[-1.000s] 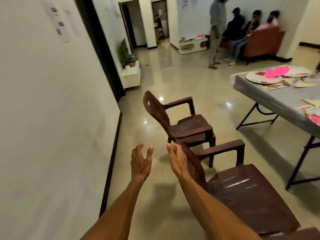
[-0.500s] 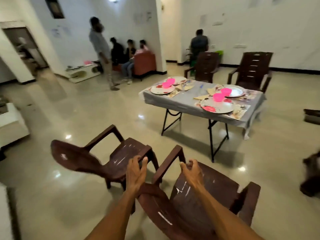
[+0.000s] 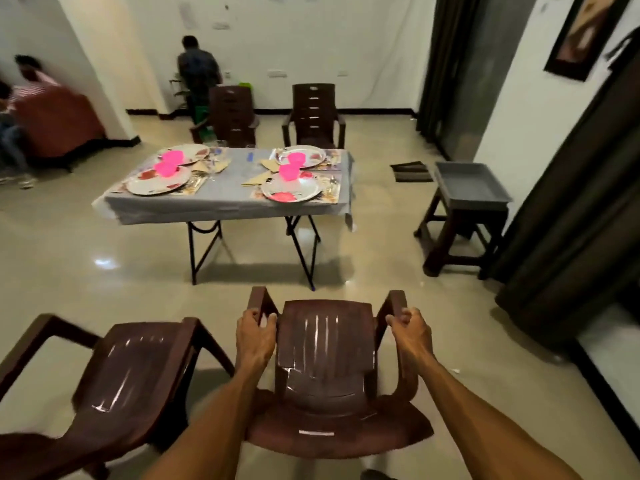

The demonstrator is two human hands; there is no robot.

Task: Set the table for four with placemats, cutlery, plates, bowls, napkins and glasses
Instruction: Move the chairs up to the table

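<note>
Table (image 3: 225,202) sits in the upper middle of the frame, well apart from me, and honestly it looks pretty much set. I count four plates (image 3: 157,183), one per corner, each on a placemat (image 3: 327,199), and four pink bowls (image 3: 165,168) sitting on them. Tan folded napkins (image 3: 254,180) are in there too; I can pick out roughly four but wouldn't swear to it. Glasses (image 3: 216,150) show near the middle, at least two, the rest too faint to count. Cutlery is just glints beside the plates, can't count it.

What's left, as far as I can judge, is seating. Two chairs (image 3: 313,112) stand behind the table at the top of the frame, and two more are down here at the bottom. My left hand (image 3: 255,336) and right hand (image 3: 412,332) are each wrapped around an armrest of the chair in front of me (image 3: 325,358), fingers curled tight. The other chair (image 3: 128,372) is at lower left, untouched.
</note>
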